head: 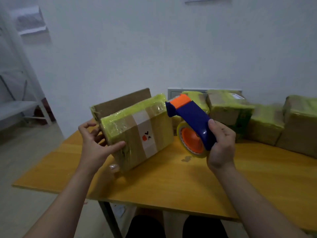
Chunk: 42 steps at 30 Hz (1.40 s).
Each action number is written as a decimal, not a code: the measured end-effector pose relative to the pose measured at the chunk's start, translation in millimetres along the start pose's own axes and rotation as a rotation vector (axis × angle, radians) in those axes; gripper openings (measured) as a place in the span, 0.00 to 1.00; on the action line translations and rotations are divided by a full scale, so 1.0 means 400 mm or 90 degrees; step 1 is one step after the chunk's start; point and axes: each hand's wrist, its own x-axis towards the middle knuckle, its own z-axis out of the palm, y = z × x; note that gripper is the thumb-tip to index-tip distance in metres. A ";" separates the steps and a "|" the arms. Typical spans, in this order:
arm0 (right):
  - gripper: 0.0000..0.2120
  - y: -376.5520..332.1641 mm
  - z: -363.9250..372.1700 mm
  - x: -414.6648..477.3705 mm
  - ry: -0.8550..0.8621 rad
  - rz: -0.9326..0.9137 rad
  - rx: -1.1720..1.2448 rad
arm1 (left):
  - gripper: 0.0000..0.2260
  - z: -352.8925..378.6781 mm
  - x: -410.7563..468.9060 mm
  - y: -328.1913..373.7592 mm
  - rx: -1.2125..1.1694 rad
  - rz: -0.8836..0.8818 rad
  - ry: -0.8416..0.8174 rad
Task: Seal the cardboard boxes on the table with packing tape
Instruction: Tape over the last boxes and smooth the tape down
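Note:
A cardboard box [147, 127] wrapped in yellow-green tape, with a white strip and a small red-and-black logo, stands tilted on one lower edge on the yellow table [171, 182]. My left hand [96, 143] holds its left end, thumb on the near face and fingers behind the side. My right hand [221, 145] grips the blue handle of a tape dispenser [192, 121] with an orange core and an orange top, held just right of the box. A roll of clear tape sits on the dispenser's core.
Several taped boxes [229, 109] line the back right of the table, up to a large one [298, 124] at the right edge. A flat cardboard piece [123, 102] leans behind the held box. A white wall is behind; grey shelving [18, 107] stands at left.

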 end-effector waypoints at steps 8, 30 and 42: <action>0.18 -0.060 0.002 0.003 -0.060 0.030 -0.022 | 0.60 0.088 -0.011 -0.012 -0.026 -0.040 -0.197; 0.15 -0.065 -0.011 0.119 -0.026 0.123 -0.025 | 0.35 0.221 0.113 0.012 -0.025 0.088 -0.165; 0.15 -0.052 0.000 0.188 -0.064 0.197 -0.086 | 0.10 0.214 0.090 0.008 0.184 0.242 -0.036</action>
